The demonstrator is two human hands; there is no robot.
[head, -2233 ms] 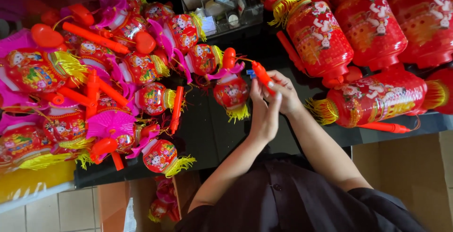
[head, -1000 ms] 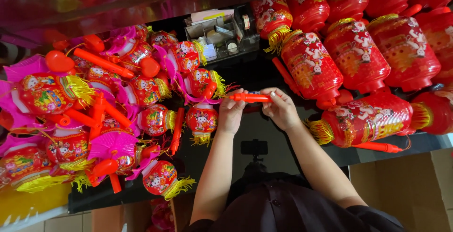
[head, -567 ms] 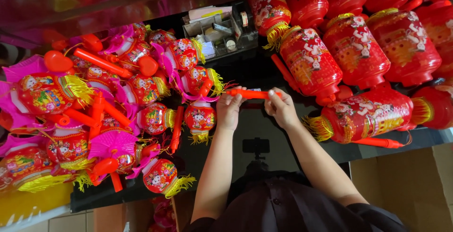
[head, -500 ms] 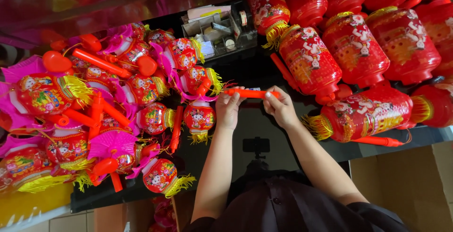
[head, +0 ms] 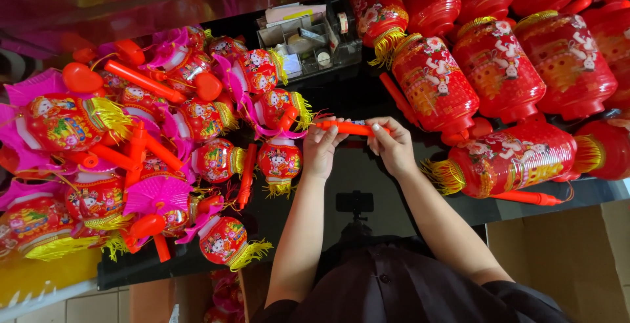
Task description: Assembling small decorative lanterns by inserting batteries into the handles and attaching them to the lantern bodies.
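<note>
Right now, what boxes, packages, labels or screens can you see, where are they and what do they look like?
Clear organizer tray: top centre, square compartments, papers and small items inside.
Tape roll: in the tray's right end, white ring.
Cardboard box: bottom right, below the table, plain brown.
No screens visible.

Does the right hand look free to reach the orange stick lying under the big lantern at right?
Probably not yet: the right hand grips an orange handle. The stick lies uncovered.

The single head camera looks steeply down (from close above) onto the black table (head: 367, 185).
</note>
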